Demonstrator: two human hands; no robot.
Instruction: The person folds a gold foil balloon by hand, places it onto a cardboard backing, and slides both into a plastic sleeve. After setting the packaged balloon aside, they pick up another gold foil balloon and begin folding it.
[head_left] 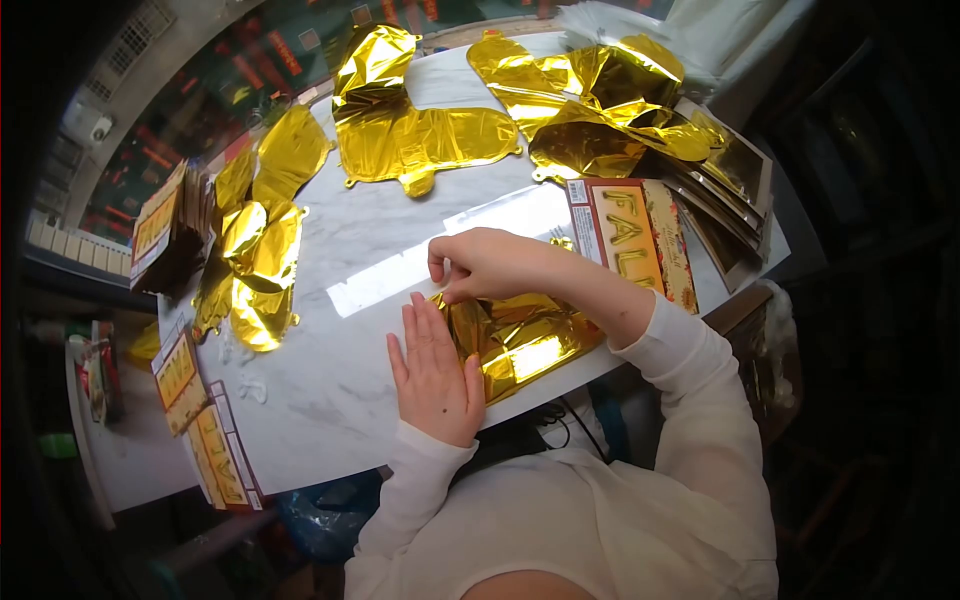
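A gold foil balloon [535, 350], flat and folded, lies at the table's front edge before me. My left hand [440, 375] rests flat on its left end, fingers stretched out and close together. Over the balloon's upper left corner, my right hand [485, 265] is bent down with thumb and forefinger pinched at the foil edge. The pinch itself is partly hidden by the fingers. Just beyond my right forearm is a printed FALL package card [622, 215], partly covered by the arm.
More flat gold balloons lie at the left [265, 240], the back middle [430, 140] and the back right [590, 90]. A stack of cards [165, 235] stands at the left edge, with loose cards [220, 455] below it. Flat packages [735, 180] are piled at the right.
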